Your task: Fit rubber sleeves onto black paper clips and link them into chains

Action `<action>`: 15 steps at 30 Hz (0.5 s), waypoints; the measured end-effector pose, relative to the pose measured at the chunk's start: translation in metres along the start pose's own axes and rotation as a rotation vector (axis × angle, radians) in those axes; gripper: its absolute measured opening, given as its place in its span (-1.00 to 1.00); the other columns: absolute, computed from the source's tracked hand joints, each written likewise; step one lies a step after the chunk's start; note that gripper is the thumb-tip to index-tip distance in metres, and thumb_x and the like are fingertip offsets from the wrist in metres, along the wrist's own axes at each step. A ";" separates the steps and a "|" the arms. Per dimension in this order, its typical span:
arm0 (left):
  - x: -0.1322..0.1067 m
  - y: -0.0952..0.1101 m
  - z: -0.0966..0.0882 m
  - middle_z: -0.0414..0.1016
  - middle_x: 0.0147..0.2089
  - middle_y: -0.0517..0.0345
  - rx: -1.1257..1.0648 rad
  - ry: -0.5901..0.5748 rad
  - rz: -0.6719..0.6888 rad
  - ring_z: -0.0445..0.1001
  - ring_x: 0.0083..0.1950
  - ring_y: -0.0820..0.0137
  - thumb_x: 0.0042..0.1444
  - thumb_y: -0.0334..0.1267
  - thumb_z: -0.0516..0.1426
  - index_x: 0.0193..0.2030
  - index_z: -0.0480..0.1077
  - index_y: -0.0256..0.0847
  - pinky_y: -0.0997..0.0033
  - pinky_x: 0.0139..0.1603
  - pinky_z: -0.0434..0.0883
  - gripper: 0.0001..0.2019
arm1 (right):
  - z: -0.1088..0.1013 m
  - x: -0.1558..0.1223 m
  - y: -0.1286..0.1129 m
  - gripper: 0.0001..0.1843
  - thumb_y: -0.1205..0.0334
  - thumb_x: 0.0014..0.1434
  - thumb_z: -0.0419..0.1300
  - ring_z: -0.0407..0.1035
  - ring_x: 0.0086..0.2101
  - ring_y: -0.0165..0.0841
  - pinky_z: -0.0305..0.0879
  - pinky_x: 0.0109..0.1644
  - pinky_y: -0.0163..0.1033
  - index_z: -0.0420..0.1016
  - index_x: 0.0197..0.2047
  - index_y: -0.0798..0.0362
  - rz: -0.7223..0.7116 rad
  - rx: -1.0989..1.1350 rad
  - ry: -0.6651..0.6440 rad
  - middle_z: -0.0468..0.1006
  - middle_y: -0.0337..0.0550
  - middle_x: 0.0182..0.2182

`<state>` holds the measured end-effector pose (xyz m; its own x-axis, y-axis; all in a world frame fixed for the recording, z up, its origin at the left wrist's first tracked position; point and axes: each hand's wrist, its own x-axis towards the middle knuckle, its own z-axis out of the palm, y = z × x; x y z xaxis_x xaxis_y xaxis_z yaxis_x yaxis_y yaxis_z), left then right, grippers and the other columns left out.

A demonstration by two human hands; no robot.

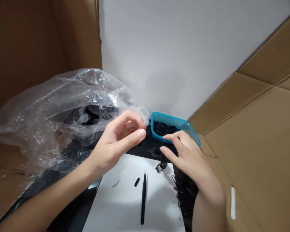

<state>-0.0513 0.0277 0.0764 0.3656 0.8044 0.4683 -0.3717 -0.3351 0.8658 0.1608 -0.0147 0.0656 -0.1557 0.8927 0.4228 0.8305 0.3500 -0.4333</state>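
My left hand (pixel 118 141) is raised over the back of the white sheet (pixel 111 206), thumb and forefinger tips brought together; whatever they pinch, if anything, is too small to make out. My right hand (pixel 186 154) hovers at the front edge of the blue-rimmed clear container (pixel 157 135), its thumb and forefinger apart with nothing seen between them. Small black pieces (pixel 165 128) fill the container's bottom. Below the right hand lies a crumpled black bit (pixel 161 166), partly blurred. Black tweezers (pixel 143 199) rest on the sheet, points away from me, beside a small black oblong piece (pixel 137 182).
A large clear plastic bag (pixel 62 93) with dark contents spreads at the left. Looped black strips (pixel 186 190) are heaped beside the sheet, partly under my right forearm. A thin dark strand (pixel 115 184) lies on the sheet. Cardboard walls (pixel 263 135) stand at both sides.
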 end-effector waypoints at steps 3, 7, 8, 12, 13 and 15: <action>-0.004 -0.002 0.006 0.28 -0.43 0.24 -0.023 -0.082 -0.022 0.22 -0.44 0.54 0.13 -0.31 0.20 -0.33 0.34 -0.21 0.56 -0.46 0.20 -0.91 | -0.002 -0.001 -0.012 -0.89 0.15 0.22 0.07 0.36 -0.26 -0.28 0.25 -0.20 -0.21 0.38 -0.24 -0.04 0.009 0.194 -0.051 0.46 -0.19 -0.32; -0.008 -0.003 0.016 0.34 -0.44 0.24 -0.136 -0.196 -0.071 0.34 -0.43 0.55 0.15 -0.39 0.17 -0.31 0.32 -0.23 0.57 -0.42 0.28 -0.92 | -0.003 -0.009 -0.034 -0.85 0.18 0.24 0.04 0.33 -0.42 -0.40 0.20 -0.37 -0.30 0.32 -0.36 0.00 0.003 0.600 -0.208 0.43 -0.27 -0.46; -0.009 -0.003 0.018 0.37 -0.44 0.24 -0.180 -0.223 -0.091 0.38 -0.42 0.53 0.17 -0.39 0.15 -0.30 0.31 -0.23 0.55 -0.40 0.32 -0.93 | -0.002 -0.011 -0.037 -0.85 0.21 0.23 0.04 0.32 -0.43 -0.40 0.21 -0.37 -0.30 0.31 -0.38 0.01 0.016 0.678 -0.214 0.43 -0.27 -0.47; -0.012 -0.005 0.025 0.41 -0.43 0.21 -0.320 -0.270 -0.167 0.48 -0.42 0.45 0.21 -0.39 0.10 -0.29 0.30 -0.24 0.44 -0.36 0.41 -0.95 | 0.007 -0.013 -0.039 -0.83 0.26 0.20 0.00 0.35 -0.44 -0.37 0.26 -0.32 -0.26 0.34 -0.40 0.01 0.089 1.034 -0.206 0.46 -0.26 -0.53; -0.012 -0.006 0.027 0.42 -0.42 0.21 -0.338 -0.269 -0.177 0.48 -0.43 0.45 0.22 -0.39 0.10 -0.29 0.30 -0.25 0.44 -0.36 0.40 -0.95 | 0.010 -0.013 -0.038 -0.83 0.25 0.19 0.01 0.35 -0.46 -0.37 0.27 -0.31 -0.25 0.35 -0.40 0.01 0.089 1.119 -0.200 0.46 -0.27 -0.55; -0.013 -0.008 0.029 0.44 -0.43 0.20 -0.359 -0.261 -0.190 0.50 -0.44 0.47 0.23 -0.39 0.09 -0.29 0.32 -0.26 0.47 -0.35 0.39 -0.95 | 0.015 -0.013 -0.036 -0.83 0.25 0.19 0.02 0.34 -0.49 -0.39 0.27 -0.31 -0.26 0.36 -0.41 0.01 0.081 1.262 -0.178 0.46 -0.29 -0.59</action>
<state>-0.0287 0.0055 0.0687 0.6404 0.6696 0.3762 -0.5321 0.0336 0.8460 0.1244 -0.0346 0.0641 -0.2786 0.9155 0.2901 -0.2263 0.2310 -0.9463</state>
